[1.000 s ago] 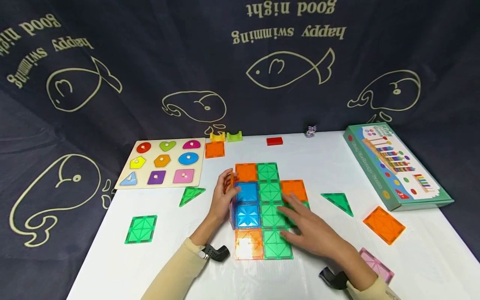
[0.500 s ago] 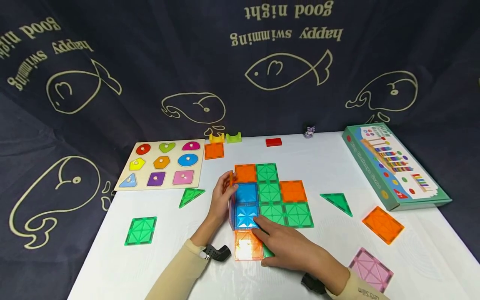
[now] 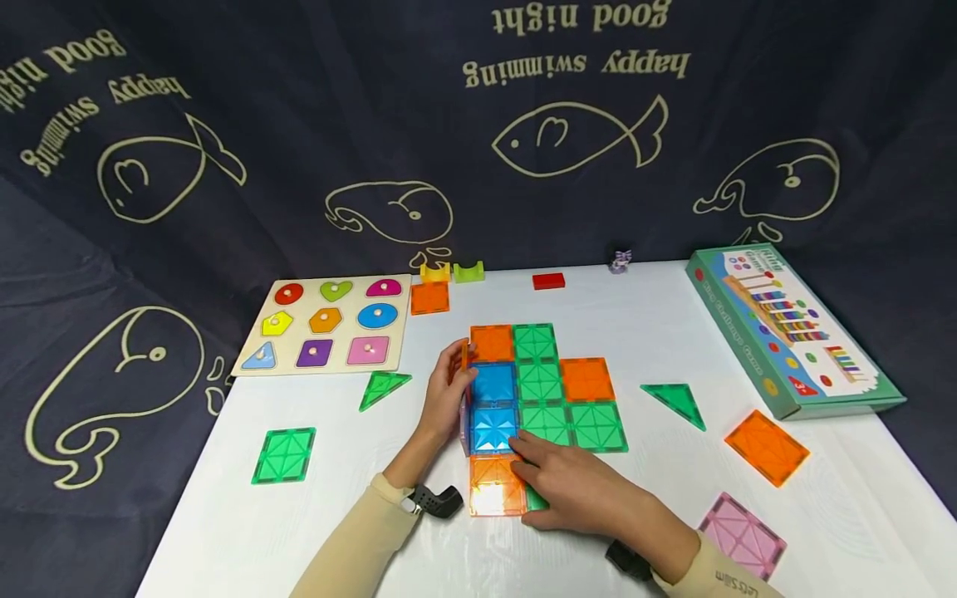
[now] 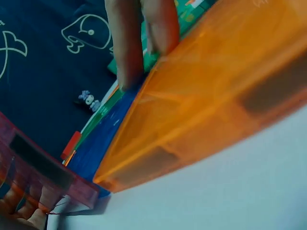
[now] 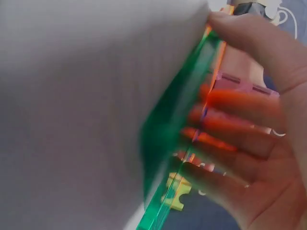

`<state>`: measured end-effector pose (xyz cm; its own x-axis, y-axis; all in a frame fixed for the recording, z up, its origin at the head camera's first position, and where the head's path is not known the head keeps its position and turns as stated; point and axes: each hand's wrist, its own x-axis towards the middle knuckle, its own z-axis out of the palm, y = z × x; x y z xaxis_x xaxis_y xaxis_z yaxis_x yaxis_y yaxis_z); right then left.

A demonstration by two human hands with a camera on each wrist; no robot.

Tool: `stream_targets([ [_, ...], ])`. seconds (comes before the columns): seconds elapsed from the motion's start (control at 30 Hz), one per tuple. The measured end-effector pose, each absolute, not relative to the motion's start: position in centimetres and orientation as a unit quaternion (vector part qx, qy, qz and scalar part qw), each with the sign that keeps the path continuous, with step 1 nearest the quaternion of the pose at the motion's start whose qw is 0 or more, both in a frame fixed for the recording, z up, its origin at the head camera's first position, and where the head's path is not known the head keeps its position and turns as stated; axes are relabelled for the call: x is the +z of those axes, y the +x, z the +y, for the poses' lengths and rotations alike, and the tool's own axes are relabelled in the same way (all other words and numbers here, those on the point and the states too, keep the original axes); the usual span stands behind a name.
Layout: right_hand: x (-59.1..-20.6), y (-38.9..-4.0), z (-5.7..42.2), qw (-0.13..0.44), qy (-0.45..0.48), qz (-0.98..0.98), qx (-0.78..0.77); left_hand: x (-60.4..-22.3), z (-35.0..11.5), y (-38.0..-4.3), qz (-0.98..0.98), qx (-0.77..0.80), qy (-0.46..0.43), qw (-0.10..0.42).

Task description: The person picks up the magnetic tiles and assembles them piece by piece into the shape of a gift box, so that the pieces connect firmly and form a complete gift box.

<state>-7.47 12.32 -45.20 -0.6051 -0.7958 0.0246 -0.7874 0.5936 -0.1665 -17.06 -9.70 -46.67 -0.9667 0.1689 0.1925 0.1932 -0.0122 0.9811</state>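
Flat magnetic tiles join in a block mid-table, with blue tiles point(image 3: 493, 428) at its left side and green tiles point(image 3: 538, 382) beside them. Along the blue tiles' left edge, an orange tile point(image 4: 211, 91) and a pink tile point(image 4: 41, 165) stand upright. My left hand point(image 3: 443, 399) grips the upright orange tile, thumb on its right side and fingers behind. My right hand point(image 3: 579, 490) rests at the block's near end, fingertips by the nearer blue tile and the near orange tile point(image 3: 495, 490). It mostly covers a near green tile point(image 3: 535, 500).
Loose tiles lie around: a green square point(image 3: 284, 455), green triangles point(image 3: 676, 404), an orange square point(image 3: 766, 447) and a pink square point(image 3: 743, 536). A shape puzzle board point(image 3: 321, 325) sits back left; a game box point(image 3: 796, 328) lies at right. A red block point(image 3: 549, 281) is at the back.
My right hand has moved left and nearer, from the block's right side onto its near end, uncovering the right-hand green tile. My left hand stays at the upright orange tile.
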Motion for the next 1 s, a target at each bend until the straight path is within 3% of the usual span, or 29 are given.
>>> stream_targets([
  [0.5, -44.8, -8.5, 13.0, 0.018, -0.484, 0.854, -0.19, -46.6, -9.7, -17.1, -0.721, -0.682, -0.12, 0.015],
  [1.0, -42.8, -10.2, 13.5, 0.127, -0.435, 0.851, -0.264, -46.4, -9.4, -17.0, -0.72, -0.682, -0.127, 0.02],
])
